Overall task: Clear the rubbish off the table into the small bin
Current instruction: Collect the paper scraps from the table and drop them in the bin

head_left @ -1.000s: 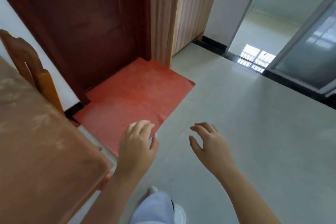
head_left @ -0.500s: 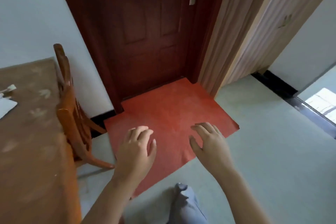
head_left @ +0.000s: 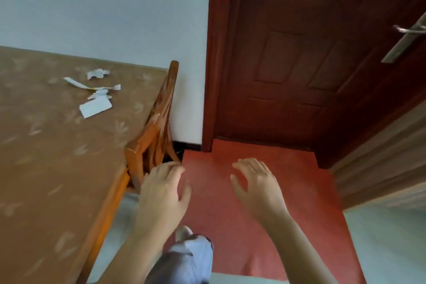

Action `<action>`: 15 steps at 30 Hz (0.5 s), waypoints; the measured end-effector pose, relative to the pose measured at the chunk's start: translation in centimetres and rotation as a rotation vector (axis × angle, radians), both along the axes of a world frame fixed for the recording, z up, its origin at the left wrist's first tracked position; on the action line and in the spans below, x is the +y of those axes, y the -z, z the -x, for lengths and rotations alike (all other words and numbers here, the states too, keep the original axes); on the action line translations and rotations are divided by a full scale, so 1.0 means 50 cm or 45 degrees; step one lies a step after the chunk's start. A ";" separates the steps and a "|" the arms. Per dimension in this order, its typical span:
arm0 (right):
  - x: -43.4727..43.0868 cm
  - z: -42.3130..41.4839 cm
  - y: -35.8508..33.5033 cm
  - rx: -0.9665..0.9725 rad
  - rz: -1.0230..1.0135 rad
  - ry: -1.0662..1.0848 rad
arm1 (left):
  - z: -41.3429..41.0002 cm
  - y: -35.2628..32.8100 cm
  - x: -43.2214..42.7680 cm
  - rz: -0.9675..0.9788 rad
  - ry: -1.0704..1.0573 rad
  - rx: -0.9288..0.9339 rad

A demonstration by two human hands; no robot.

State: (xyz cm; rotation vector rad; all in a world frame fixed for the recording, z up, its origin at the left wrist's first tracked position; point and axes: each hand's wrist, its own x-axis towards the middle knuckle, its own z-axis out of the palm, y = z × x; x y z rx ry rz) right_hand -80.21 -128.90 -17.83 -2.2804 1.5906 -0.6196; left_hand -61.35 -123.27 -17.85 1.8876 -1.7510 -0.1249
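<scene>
**Bare arms, grey trousers, pale shoe**

Left hand (head_left: 161, 193) and right hand (head_left: 258, 188) bare, no rings or watch seen. Forearms uncovered, no sleeves in view. Near, between them: light grey trouser leg (head_left: 189, 260), whitish shoe toe (head_left: 182, 232).

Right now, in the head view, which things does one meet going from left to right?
Table → paper scraps → wooden chair → left hand → right hand → door handle.

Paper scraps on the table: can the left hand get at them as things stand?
Probably not yet. The left hand hangs empty off the table's near corner by the chair; the scraps lie far across. Nothing blocks the tabletop.
</scene>
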 end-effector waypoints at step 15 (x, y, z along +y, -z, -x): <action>-0.441 -0.436 -0.059 0.018 0.131 -0.517 | -0.413 0.011 -0.334 0.106 -0.760 0.032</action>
